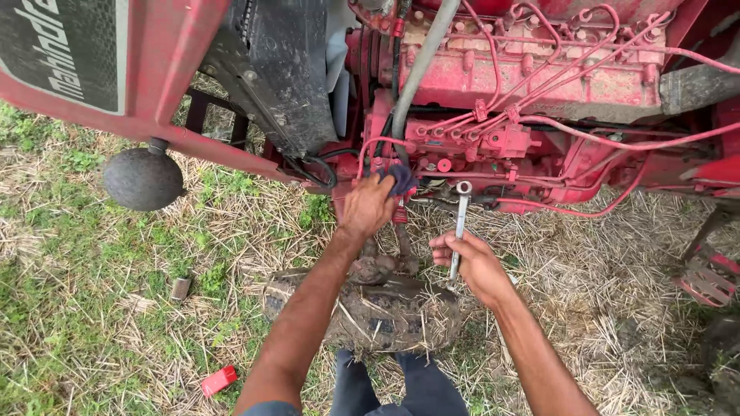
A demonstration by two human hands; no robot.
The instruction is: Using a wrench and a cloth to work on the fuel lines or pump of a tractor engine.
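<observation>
A dark rag point(401, 181) is pressed to the red tractor engine point(493, 115) by the left hand point(368, 206) — a ring spanner point(459, 227) is gripped in the right hand point(474, 266), likely needing seating on 1 fitting next.

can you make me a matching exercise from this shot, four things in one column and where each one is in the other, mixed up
Things:
1. spanner
2. dark blue rag
3. small red block
4. round dark ball

Places:
A. lying on the grass, low in the picture
B. hanging under the red bonnet edge on the picture's left
C. in the right hand, ring end up by the engine
D. pressed against the engine by the left hand

Pairs: 1-C, 2-D, 3-A, 4-B
</observation>
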